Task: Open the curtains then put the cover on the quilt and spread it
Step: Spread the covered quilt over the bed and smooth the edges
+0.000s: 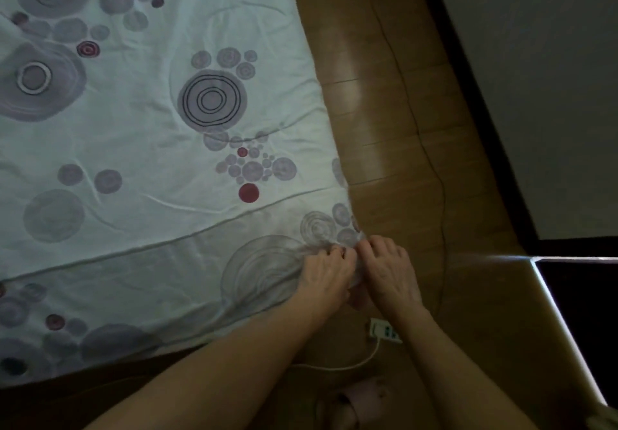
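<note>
The dim light blurred detail and the frame cut off the pale fabric quilt cover [140, 149] printed with grey and red circles, spread flat, its near corner pinched by left hand [326, 271] and right hand [389, 269] above wooden floor [384, 122].

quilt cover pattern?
The quilt cover is white with grey-purple concentric circles and a few dark red dots; head view, dim light.

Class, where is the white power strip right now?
The power strip lies on the wooden floor, low and right of centre, just below the right hand.
</note>
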{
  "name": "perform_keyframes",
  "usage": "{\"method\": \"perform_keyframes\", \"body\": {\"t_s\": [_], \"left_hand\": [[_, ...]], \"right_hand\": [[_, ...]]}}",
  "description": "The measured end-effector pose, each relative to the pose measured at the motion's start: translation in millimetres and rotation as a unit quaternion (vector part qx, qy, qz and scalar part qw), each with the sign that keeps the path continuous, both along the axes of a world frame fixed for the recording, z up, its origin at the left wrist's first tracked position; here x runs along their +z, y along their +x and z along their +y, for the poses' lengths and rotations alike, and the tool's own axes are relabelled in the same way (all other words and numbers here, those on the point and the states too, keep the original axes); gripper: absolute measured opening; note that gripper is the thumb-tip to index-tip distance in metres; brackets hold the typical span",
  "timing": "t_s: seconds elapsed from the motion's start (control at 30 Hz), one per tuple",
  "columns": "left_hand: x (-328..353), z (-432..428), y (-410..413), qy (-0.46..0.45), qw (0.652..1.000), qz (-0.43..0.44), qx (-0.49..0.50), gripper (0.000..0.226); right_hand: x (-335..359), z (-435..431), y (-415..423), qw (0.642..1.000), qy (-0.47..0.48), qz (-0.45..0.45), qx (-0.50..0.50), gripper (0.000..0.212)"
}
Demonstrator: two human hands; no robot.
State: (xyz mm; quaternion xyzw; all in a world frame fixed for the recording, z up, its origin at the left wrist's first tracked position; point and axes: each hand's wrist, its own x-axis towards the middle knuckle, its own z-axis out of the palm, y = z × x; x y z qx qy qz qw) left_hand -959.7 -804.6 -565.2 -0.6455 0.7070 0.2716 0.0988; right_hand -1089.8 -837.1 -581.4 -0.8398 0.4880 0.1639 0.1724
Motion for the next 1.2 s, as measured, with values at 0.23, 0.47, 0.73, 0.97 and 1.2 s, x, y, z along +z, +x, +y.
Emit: {"method": "perform_keyframes", "body": {"t_s": [0.23,0.47,0.73,0.97,1.2], "left_hand": [[3.8,-14.9,-43.9,0.045,0.993,-0.095,0.05,0.04],[2.2,13.2,-84.4,0.159,0.98,-0.094,0.071,0.028],[19.8,-23.6,-67.1,-0.004,0.965,0.029,0.261,0.024],[41.7,-134.2,-12.2,-0.158,0.877,-0.022,0.453,0.032],[23.8,-236.5,60.4,-0.13,0.834,-0.098,0.527,0.071]], "right_hand": [[-10.7,-21.2,-24.6,0.983,0.043,-0.155,0.093,0.021],[0.0,-16.6,-45.9,0.964,0.18,-0.074,0.184,0.024],[25.2,-72.8,-55.4,0.961,0.156,-0.097,0.207,0.037],[80.5,-190.3,-6.9,0.954,0.079,-0.179,0.227,0.023],[60.1,-300.7,61.4,0.954,0.082,-0.124,0.259,0.054]]}}
